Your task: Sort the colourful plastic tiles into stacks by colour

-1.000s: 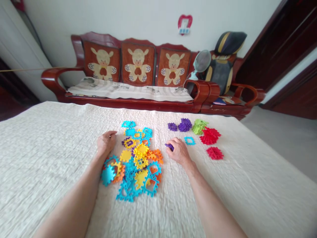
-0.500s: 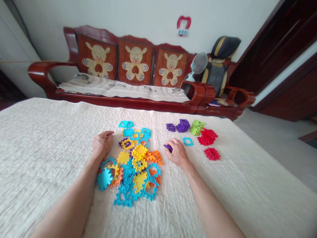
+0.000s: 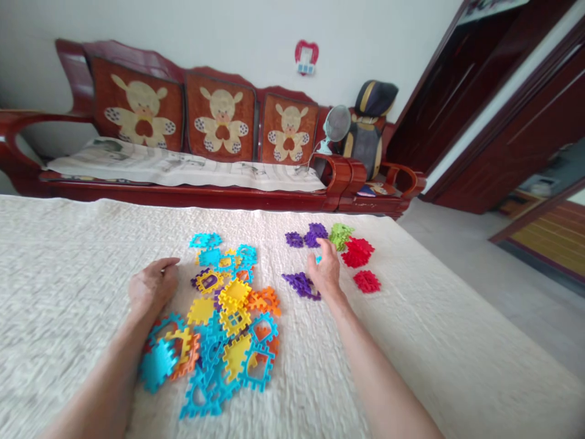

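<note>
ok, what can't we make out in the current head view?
All head view:
Blue piece: mostly hidden behind the right hand.
Left hand: palm hidden by its own back; can't tell if it holds anything.
Mixed pile: lower pieces covered by upper ones.
Red stack: overlapping and blurred, no count.
Sofa: one arm cut by the left edge.

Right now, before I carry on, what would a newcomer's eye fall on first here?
Probably the sprawling heap of turquoise, yellow and orange toothed plastic pieces, between the left hand and the right forearm. Next, the larger bright red pile of toothed plastic pieces, near the white quilted cloth's far right. Behind, three brown cushions with cream bears line the dark red wooden sofa.
</note>
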Demonstrator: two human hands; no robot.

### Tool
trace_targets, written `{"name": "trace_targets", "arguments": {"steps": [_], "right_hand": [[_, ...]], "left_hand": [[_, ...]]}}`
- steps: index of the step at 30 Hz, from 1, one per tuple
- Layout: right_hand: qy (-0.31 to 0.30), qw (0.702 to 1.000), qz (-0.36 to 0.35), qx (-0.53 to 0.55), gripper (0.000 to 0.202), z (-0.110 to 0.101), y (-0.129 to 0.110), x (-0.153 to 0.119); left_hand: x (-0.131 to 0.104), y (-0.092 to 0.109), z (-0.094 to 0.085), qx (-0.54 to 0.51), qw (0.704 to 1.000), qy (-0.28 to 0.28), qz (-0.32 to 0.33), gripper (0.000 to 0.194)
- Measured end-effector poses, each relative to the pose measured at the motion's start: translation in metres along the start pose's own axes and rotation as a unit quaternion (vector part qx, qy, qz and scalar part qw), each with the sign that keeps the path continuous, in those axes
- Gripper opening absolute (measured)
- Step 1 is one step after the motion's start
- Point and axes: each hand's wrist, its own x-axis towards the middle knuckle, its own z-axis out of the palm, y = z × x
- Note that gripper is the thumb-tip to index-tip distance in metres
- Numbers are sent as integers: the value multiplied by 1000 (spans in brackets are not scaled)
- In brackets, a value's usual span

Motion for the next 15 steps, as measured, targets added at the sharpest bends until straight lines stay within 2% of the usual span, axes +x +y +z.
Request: {"name": "trace_targets", "arguments": {"steps": [3,6,10,15], "right_hand": [[25,998,48,-26,50,2,15,21],[15,999,26,-19,42,6,18,31],[-71,997,-40,-1,30,20,7,33],[-173,977,-68,-107,37,39,-3,41]], "left_hand": [[1,-2,0,3,1000,-5,5,39],[1,-2,1,4,1000,-3,3,39],[0,0,1,-1,1000,11,-1,38],[-1,0,2,-9,1000,12,-5,38]]}}
